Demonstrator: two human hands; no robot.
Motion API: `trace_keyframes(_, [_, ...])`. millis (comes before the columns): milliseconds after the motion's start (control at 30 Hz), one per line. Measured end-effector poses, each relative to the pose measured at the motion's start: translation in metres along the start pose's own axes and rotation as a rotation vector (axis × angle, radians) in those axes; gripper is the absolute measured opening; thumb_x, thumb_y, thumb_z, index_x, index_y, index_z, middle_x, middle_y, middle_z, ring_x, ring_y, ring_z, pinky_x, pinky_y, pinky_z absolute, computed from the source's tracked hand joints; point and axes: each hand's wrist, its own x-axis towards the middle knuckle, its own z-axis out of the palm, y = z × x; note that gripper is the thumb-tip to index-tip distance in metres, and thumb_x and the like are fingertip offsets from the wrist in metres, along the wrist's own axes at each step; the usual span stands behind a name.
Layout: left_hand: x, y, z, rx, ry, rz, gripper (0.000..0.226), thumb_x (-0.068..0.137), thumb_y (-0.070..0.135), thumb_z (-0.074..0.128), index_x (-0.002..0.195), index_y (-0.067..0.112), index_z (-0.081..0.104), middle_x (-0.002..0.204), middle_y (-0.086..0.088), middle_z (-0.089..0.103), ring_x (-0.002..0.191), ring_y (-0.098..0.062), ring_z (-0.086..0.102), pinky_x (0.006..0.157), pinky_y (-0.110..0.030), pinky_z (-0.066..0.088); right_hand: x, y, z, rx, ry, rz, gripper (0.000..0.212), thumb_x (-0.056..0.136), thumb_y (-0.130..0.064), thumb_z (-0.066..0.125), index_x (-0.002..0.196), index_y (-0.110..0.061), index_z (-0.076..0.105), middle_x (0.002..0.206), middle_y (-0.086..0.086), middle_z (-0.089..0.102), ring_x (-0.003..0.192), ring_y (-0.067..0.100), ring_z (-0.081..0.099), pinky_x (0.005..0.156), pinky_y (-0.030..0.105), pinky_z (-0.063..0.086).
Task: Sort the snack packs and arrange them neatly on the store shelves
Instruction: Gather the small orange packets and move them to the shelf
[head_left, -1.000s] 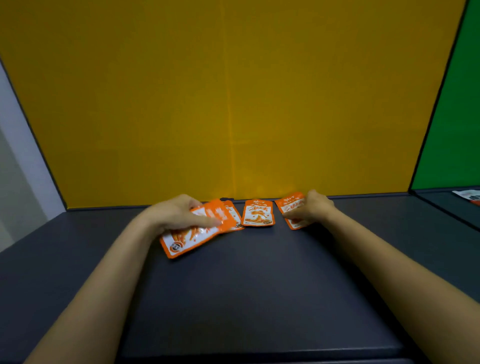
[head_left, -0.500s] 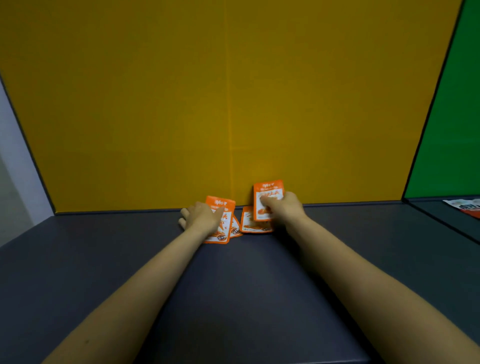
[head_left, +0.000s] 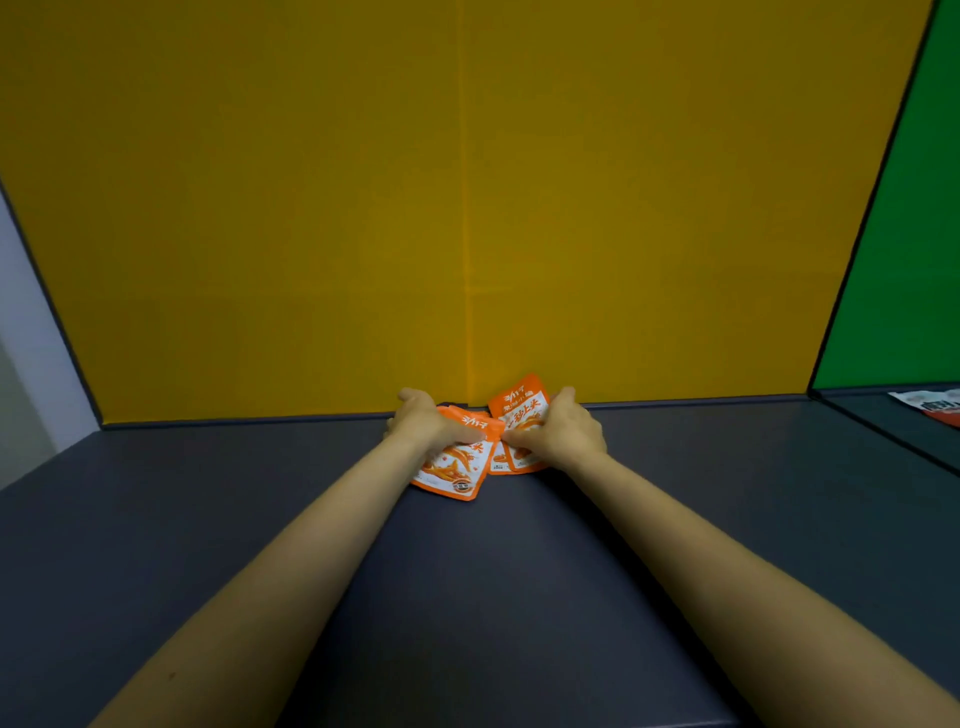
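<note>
A yellow back wall (head_left: 311, 208) fills most of the view, with a green panel (head_left: 909, 260) to its right. Below them runs the dark shelf (head_left: 493, 571), bare but for a small cluster at the back, close to the wall's centre seam. On the neighbouring shelf at far right lies a white-and-red pack (head_left: 930, 408), partly cut off by the frame.

Both forearms reach to the cluster. The left hand (head_left: 431, 423) lies curled over an orange pack (head_left: 457, 467), thumb on its face and fingers round its far edge, holding it tilted. The right hand (head_left: 558, 431) clasps a second pack (head_left: 519, 408), which stands nearly upright against the wall. A third pack (head_left: 500, 460) shows only as a sliver between the two.

These are small sealed foil pouches, so likely light, thin, limp and slick. They would probably slump or slide rather than stand alone. The flat sealed edges look the best place to pinch, since squeezing the middle would crumple the contents. Leaning each against the wall or its neighbour should keep the row tidy.
</note>
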Motion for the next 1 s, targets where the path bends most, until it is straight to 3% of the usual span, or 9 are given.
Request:
trace_keyframes(100, [0.001,-0.001,-0.005,0.006,-0.067,-0.009,0.104,0.062,0.031,0.085,0.141,-0.001,0.025,0.137,-0.02,0.047,0.12,-0.036,0.052,0.098,-0.046,0.047,-0.003,0.0,-0.005,0.086,-0.008,0.016,0.077,0.07,-0.039,0.079,0.127,-0.011,0.035,0.131,0.012,0.055,0.119,0.032,0.055,0.095,0.043,0.048])
trace_keyframes(200, [-0.003,-0.003,-0.011,-0.076,-0.15,0.006,0.078,0.062,0.023,0.086,0.124,-0.001,0.046,0.116,-0.019,0.064,0.096,-0.03,0.067,0.087,-0.045,0.054,-0.003,0.003,-0.01,0.124,-0.012,0.018,0.072,0.07,-0.036,0.08,0.125,-0.009,0.042,0.128,0.011,0.058,0.115,0.029,0.058,0.094,0.04,0.049])
trace_keyframes(333, [-0.009,-0.007,-0.014,-0.159,-0.248,0.061,0.035,0.072,0.016,0.079,0.092,0.008,0.052,0.098,-0.015,0.068,0.066,-0.021,0.065,0.065,-0.035,0.056,-0.001,0.01,-0.012,0.25,-0.052,-0.005,0.038,0.069,-0.032,0.081,0.095,-0.017,0.058,0.112,0.01,0.069,0.096,0.027,0.069,0.09,0.045,0.054])
trace_keyframes(467, [-0.012,-0.013,-0.021,-0.281,-0.298,0.153,0.024,0.083,0.014,0.068,0.098,0.009,0.05,0.097,-0.014,0.066,0.067,-0.019,0.063,0.067,-0.034,0.054,-0.007,0.012,-0.02,0.325,-0.05,0.004,0.022,0.074,-0.026,0.078,0.072,-0.022,0.056,0.104,0.012,0.072,0.09,0.028,0.071,0.087,0.045,0.055])
trace_keyframes(567, [-0.014,-0.017,-0.028,-0.331,-0.31,0.186,0.02,0.087,0.012,0.063,0.102,0.005,0.053,0.098,-0.017,0.066,0.064,-0.017,0.065,0.067,-0.035,0.054,-0.019,0.016,-0.037,0.462,-0.08,0.014,0.013,0.078,-0.017,0.074,0.08,-0.011,0.064,0.104,0.016,0.072,0.086,0.028,0.07,0.084,0.041,0.057])
trace_keyframes(667, [-0.024,-0.01,-0.033,-0.419,-0.271,0.21,0.005,0.088,0.01,0.061,0.089,0.01,0.055,0.092,-0.013,0.066,0.045,-0.008,0.065,0.058,-0.03,0.054,-0.038,0.027,-0.066,0.585,-0.088,0.02,0.029,0.08,-0.016,0.072,0.105,-0.003,0.064,0.11,0.014,0.069,0.094,0.027,0.068,0.088,0.04,0.055])
trace_keyframes(767, [-0.041,0.008,-0.027,-0.552,-0.23,0.214,0.012,0.09,0.01,0.058,0.079,0.013,0.054,0.087,-0.011,0.063,0.038,-0.004,0.062,0.043,-0.022,0.052,-0.058,0.046,-0.1,0.652,-0.09,0.0,0.026,0.084,-0.017,0.069,0.106,-0.006,0.062,0.103,0.009,0.069,0.087,0.023,0.068,0.08,0.034,0.055])
trace_keyframes(867, [-0.069,0.035,-0.004,-0.555,-0.279,0.239,0.011,0.091,0.014,0.058,0.081,0.015,0.055,0.079,-0.005,0.064,0.044,-0.007,0.064,0.045,-0.024,0.053,-0.074,0.074,-0.137,0.715,-0.057,-0.003,0.012,0.085,-0.017,0.067,0.093,-0.012,0.06,0.089,0.002,0.068,0.075,0.015,0.066,0.068,0.026,0.054])
trace_keyframes(1000, [-0.114,0.082,0.048,-0.55,-0.352,0.306,0.006,0.089,0.017,0.06,0.085,0.017,0.056,0.083,-0.005,0.066,0.062,-0.014,0.065,0.055,-0.028,0.052,-0.092,0.12,-0.187,0.768,0.017,0.011,0.023,0.083,-0.015,0.069,0.103,-0.005,0.063,0.09,0.005,0.07,0.075,0.017,0.067,0.069,0.028,0.056])
